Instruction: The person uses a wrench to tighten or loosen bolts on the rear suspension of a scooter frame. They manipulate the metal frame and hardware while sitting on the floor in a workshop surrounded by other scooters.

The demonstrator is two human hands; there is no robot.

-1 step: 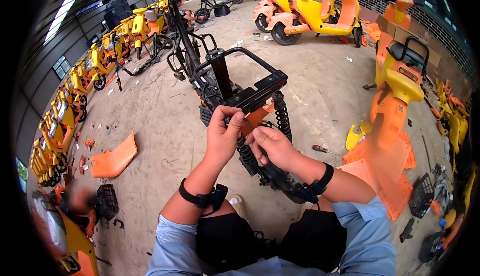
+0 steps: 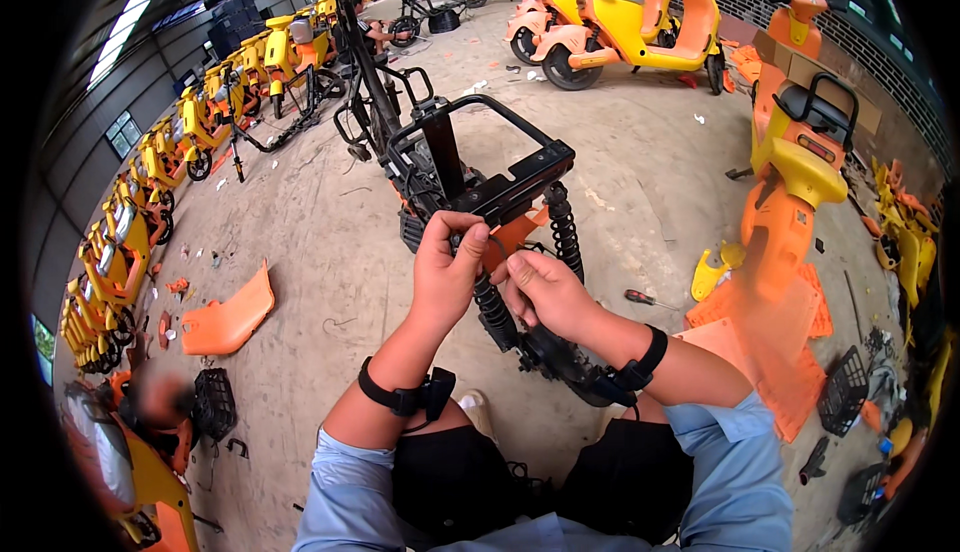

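Before me stands a stripped scooter frame with a black rear rack [image 2: 510, 187]. My left hand [image 2: 447, 270] is closed in a pinch just below the rack's near edge. Close on its right, my right hand [image 2: 548, 294] is also pinched, its fingertips a little lower. A thin dark wire [image 2: 499, 250] runs between the two sets of fingertips; its ends are hidden. Behind the hands shows an orange panel [image 2: 519, 230] on the frame. A coil shock absorber [image 2: 565, 235] stands beyond my right hand, and another [image 2: 493, 312] runs down between my wrists toward the rear wheel.
A screwdriver [image 2: 650, 299] lies on the floor at right, near orange body panels [image 2: 770, 342] and a black basket [image 2: 844, 390]. An orange-yellow scooter [image 2: 785, 217] stands behind these. One curved orange panel [image 2: 232, 317] lies at left. Rows of yellow scooters [image 2: 200, 132] line the left wall.
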